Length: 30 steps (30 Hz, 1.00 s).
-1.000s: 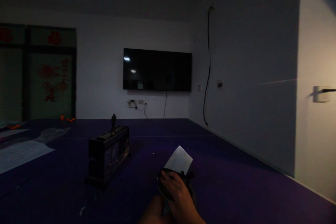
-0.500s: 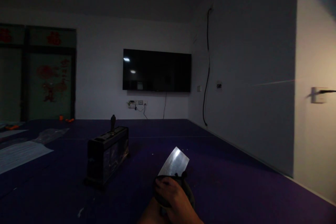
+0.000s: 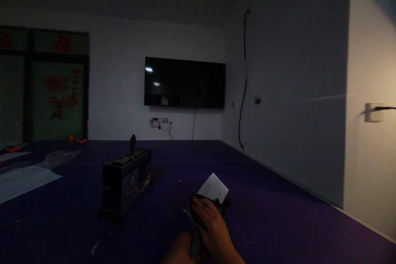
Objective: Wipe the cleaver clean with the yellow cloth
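Low in the middle of the view, my right hand [image 3: 211, 225] is closed over a dark cloth [image 3: 198, 210] and presses it against the flat of a cleaver [image 3: 214, 189]. The pale blade sticks up and away beyond my fingers. Its dark handle [image 3: 194, 246] runs down to my left hand [image 3: 177, 252], which shows only in part at the bottom edge and grips it. To the left, a dark knife block [image 3: 125, 182] stands on the purple floor [image 3: 278, 214] with one knife handle [image 3: 133, 145] sticking out of its top.
A black TV [image 3: 185, 83] hangs on the far wall above sockets and cables. Pale sheets [image 3: 21, 177] and clear plastic [image 3: 58, 157] lie at the left. A dark window or door with red paper cuttings [image 3: 58, 86] is at far left. A white wall [image 3: 368, 132] with a plugged socket stands at the right.
My right hand with the cloth slid down the blade and back up. The blade tilted, so its face flashed a glint and now looks flat white again.
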Tool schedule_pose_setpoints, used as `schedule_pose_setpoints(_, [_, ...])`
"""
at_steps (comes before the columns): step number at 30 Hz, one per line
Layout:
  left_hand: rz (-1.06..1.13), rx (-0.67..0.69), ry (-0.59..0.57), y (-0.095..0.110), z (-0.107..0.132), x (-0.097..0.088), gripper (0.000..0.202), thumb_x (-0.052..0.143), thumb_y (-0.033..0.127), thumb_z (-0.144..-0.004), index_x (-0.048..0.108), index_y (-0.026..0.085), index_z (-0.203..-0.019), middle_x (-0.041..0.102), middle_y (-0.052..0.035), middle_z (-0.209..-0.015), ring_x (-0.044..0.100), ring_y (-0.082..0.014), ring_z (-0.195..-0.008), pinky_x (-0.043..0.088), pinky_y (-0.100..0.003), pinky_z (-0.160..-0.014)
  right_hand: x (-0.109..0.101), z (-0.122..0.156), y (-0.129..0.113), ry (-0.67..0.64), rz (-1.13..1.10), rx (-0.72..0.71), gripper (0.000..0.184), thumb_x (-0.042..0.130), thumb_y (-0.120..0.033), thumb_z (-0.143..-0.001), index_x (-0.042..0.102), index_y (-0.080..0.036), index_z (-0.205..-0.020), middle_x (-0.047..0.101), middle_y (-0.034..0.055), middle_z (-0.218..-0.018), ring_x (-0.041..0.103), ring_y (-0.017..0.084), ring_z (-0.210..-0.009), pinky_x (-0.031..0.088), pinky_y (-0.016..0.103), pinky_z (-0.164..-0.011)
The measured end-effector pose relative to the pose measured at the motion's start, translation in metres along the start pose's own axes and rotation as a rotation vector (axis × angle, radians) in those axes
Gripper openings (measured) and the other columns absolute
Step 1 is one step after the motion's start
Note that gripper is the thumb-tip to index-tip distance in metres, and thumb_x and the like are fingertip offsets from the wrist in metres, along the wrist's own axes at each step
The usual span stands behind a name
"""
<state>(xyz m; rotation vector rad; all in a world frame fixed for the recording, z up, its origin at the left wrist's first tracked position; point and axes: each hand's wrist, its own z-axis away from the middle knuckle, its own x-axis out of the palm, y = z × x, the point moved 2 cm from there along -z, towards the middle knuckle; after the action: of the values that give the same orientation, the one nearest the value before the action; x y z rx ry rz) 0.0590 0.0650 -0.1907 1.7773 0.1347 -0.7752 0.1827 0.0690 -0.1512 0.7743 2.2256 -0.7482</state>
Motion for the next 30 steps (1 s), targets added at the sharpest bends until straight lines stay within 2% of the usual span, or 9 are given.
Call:
schedule_pose_setpoints(4, [-0.08,-0.089,0.031,-0.013,-0.001,0.0,0.04,0.062,0.019,-0.065,0.059,0.019,-0.105,0.063,-0.0056,-0.108,0.055,-0.0231,-0.104,0.042,-0.032,-0.09,-0.001,0.002,0.011,0.126,0.021,0.038,0.076,0.036,0.004,-0.051,0.053,-0.019,-0.122,0.049,0.0029,-0.132,0.04,0.022,-0.12,0.037,0.044,-0.1])
schedule_pose_setpoints(7, [-0.097,-0.075,0.014,-0.014,-0.002,0.0,0.038,0.063,0.019,-0.065,0.06,0.018,-0.103,0.063,-0.0067,-0.106,0.055,-0.0235,-0.104,0.041,-0.032,-0.09,0.0,0.002,0.014,0.141,0.011,0.028,0.074,0.035,0.005,-0.054,0.054,-0.019,-0.122,0.048,0.0037,-0.132,0.04,0.022,-0.121,0.037,0.045,-0.099])
schedule_pose_setpoints(13, [0.001,-0.04,0.039,-0.009,-0.003,0.002,0.03,0.061,0.017,-0.069,0.062,0.019,-0.099,0.066,-0.0044,-0.099,0.059,-0.0207,-0.097,0.045,-0.028,-0.085,0.005,0.0,0.006,0.038,-0.054,-0.019,0.068,0.039,0.003,-0.059,0.055,-0.021,-0.12,0.05,0.0046,-0.131,0.042,0.022,-0.12,0.038,0.042,-0.099])
schedule_pose_setpoints(16, [-0.02,-0.083,0.107,-0.014,-0.006,0.003,0.031,0.058,0.015,-0.07,0.062,0.017,-0.1,0.065,-0.0085,-0.105,0.058,-0.0229,-0.101,0.043,-0.031,-0.09,0.008,-0.002,-0.003,-0.043,-0.092,-0.059,0.067,0.04,0.002,-0.06,0.055,-0.022,-0.121,0.053,0.0061,-0.127,0.045,0.022,-0.118,0.039,0.04,-0.098])
schedule_pose_setpoints(18, [-0.005,-0.054,0.149,-0.018,-0.009,0.004,0.035,0.057,0.013,-0.069,0.061,0.015,-0.104,0.063,-0.0108,-0.111,0.055,-0.0235,-0.107,0.04,-0.032,-0.093,0.008,-0.003,-0.009,-0.088,-0.103,-0.083,0.062,0.042,0.0,-0.063,0.057,-0.021,-0.119,0.055,0.0073,-0.125,0.047,0.022,-0.115,0.04,0.038,-0.096])
schedule_pose_setpoints(20, [0.05,-0.016,0.135,-0.021,-0.012,0.005,0.039,0.057,0.011,-0.067,0.061,0.016,-0.106,0.062,-0.0101,-0.113,0.054,-0.0228,-0.108,0.04,-0.031,-0.093,0.008,-0.004,-0.015,-0.122,-0.115,-0.1,0.054,0.044,-0.002,-0.065,0.06,-0.019,-0.114,0.057,0.0086,-0.123,0.05,0.022,-0.112,0.042,0.036,-0.094])
schedule_pose_setpoints(24, [0.103,-0.051,0.146,-0.025,-0.014,0.008,0.045,0.057,0.008,-0.063,0.059,0.015,-0.107,0.061,-0.0098,-0.115,0.052,-0.0229,-0.111,0.037,-0.033,-0.097,0.003,-0.006,-0.023,-0.159,-0.153,-0.096,0.052,0.044,-0.002,-0.063,0.064,-0.017,-0.108,0.059,0.0098,-0.119,0.052,0.021,-0.111,0.045,0.033,-0.091])
schedule_pose_setpoints(30, [0.036,-0.022,0.255,-0.024,-0.004,0.008,0.042,0.054,0.014,-0.069,0.055,0.012,-0.111,0.06,-0.0129,-0.115,0.052,-0.0224,-0.11,0.036,-0.035,-0.097,-0.001,-0.004,-0.025,-0.16,-0.137,-0.142,0.056,0.043,-0.003,-0.061,0.062,-0.017,-0.112,0.058,0.0089,-0.121,0.052,0.02,-0.11,0.044,0.032,-0.093])
